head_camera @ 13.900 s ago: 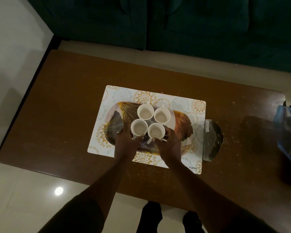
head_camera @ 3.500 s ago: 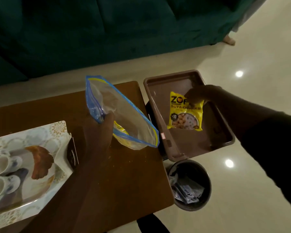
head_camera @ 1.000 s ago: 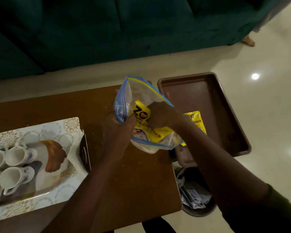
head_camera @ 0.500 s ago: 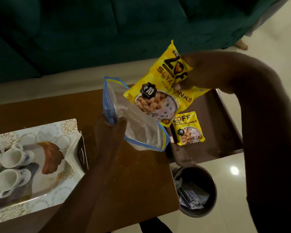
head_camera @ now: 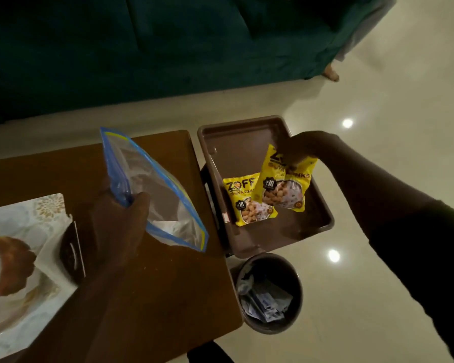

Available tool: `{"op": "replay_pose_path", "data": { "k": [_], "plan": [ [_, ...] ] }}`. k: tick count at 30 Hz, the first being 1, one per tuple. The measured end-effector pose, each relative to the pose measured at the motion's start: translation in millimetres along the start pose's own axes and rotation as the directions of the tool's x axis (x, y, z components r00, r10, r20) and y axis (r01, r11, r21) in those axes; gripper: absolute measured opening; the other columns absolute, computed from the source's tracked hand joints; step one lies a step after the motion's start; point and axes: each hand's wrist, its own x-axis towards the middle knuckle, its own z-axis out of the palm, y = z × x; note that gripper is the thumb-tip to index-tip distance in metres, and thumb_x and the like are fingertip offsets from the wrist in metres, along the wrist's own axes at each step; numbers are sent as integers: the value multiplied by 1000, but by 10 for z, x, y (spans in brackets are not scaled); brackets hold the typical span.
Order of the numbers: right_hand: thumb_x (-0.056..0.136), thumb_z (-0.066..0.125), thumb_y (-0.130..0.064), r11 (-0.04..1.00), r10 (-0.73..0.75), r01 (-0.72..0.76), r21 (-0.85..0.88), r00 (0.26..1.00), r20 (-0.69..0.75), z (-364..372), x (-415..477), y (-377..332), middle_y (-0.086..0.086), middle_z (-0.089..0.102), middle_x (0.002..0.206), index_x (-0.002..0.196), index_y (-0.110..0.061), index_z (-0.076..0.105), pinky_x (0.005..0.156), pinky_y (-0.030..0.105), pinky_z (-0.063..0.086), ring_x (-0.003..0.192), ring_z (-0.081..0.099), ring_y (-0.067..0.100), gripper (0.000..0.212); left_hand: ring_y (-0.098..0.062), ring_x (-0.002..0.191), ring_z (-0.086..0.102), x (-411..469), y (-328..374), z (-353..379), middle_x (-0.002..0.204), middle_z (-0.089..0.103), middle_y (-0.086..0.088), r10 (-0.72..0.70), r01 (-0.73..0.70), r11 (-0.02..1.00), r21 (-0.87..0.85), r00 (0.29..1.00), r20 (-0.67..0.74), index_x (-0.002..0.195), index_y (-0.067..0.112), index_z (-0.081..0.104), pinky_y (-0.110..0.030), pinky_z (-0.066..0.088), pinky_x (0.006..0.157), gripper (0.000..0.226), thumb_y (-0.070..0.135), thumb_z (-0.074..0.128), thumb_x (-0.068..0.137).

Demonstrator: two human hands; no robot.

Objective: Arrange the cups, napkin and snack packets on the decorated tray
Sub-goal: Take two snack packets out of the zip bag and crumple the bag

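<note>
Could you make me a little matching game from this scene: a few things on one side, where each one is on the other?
Things:
1. zip bag
2. lying snack packet
3. second snack packet
4. crumpled wrappers

Places:
A. in the round bin on the floor
B. held by the left hand
C. flat in the brown tray
D. held by the right hand

Pairs: 1-B, 2-C, 3-D, 4-A

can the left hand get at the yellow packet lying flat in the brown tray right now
Probably not as things stand: the left hand is shut on the zip bag over the table, and the right hand holds a second packet partly over the flat packet.
</note>
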Motion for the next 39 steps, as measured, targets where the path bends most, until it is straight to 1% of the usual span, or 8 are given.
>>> {"op": "replay_pose_path", "data": {
  "k": [5,12,19,23,28,32,36,39],
  "plan": [
    [91,50,-9,998,29,-26,-60,999,34,404,335,168,4,57,95,100,-2,63,94,44,51,93,60,27,18,2,39,54,-81,74,191,55,49,4,-32,33,999,-32,999,29,64,18,51,-7,33,31,25,5,64,80],
    [95,45,-12,997,26,-21,69,998,-62,774,765,270,11,56,135,130,-7,56,97,38,50,122,55,30,37,15,42,52,-110,32,339,59,50,8,-50,51,997,-63,999,14,65,30,47,-3,34,33,33,6,65,80],
    [78,62,-2,954,-35,196,227,825,-564,1131,1003,370,12,58,124,122,-14,55,73,37,48,107,59,34,47,10,40,53,-138,41,401,55,48,10,-5,3,995,-105,1000,-21,64,25,50,-4,31,33,29,3,63,77],
    [80,65,-2,887,40,222,404,835,-548,1262,950,397,17,58,126,124,-8,57,80,42,52,108,60,35,45,10,47,57,-90,75,440,54,61,17,3,2,979,-204,1000,26,69,31,57,-3,36,39,24,8,62,75],
    [73,64,5,618,223,493,612,637,-738,1223,572,83,16,60,123,123,-5,56,89,37,49,111,58,33,51,10,59,64,-32,141,477,63,68,29,-100,120,933,-339,992,76,72,38,70,-7,45,47,15,25,63,69],
    [63,80,-2,549,-47,595,586,722,-690,1419,153,-521,16,43,146,145,-7,32,107,32,36,133,43,30,95,5,55,60,85,202,416,56,65,24,-203,214,865,-453,976,73,55,44,67,-28,49,62,23,24,64,65],
    [49,92,-43,375,-286,681,630,731,-619,1510,-163,-1178,-2,24,157,151,-18,14,117,30,30,145,23,10,131,-23,95,68,173,210,347,99,69,0,-292,335,767,-547,942,168,106,17,68,-47,54,94,30,16,62,76],
    [70,83,-39,308,-72,683,663,711,-699,1432,-319,-1620,5,46,144,144,-12,37,105,38,45,132,46,18,91,-36,116,60,164,158,205,116,63,-12,-310,408,690,-598,913,266,127,5,56,-58,47,101,48,20,61,81]
  ]
}}
